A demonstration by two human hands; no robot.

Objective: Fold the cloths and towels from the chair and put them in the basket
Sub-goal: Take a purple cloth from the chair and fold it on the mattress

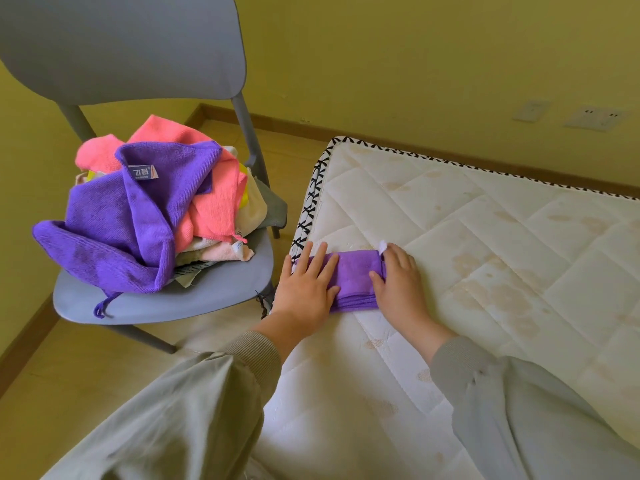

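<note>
A folded purple cloth lies on the near left corner of the white mattress. My left hand lies flat on the cloth's left half with straight fingers. My right hand rests on its right end, thumb over the cloth's edge and fingers bent at the fold, where a small white tag shows. On the grey chair to the left sits a pile of cloths: purple ones on top, pink, cream and yellow ones beneath. No basket is in view.
The chair stands on the wooden floor close to the mattress corner. Yellow walls with wall sockets run behind. The mattress surface stretches bare to the right of my hands.
</note>
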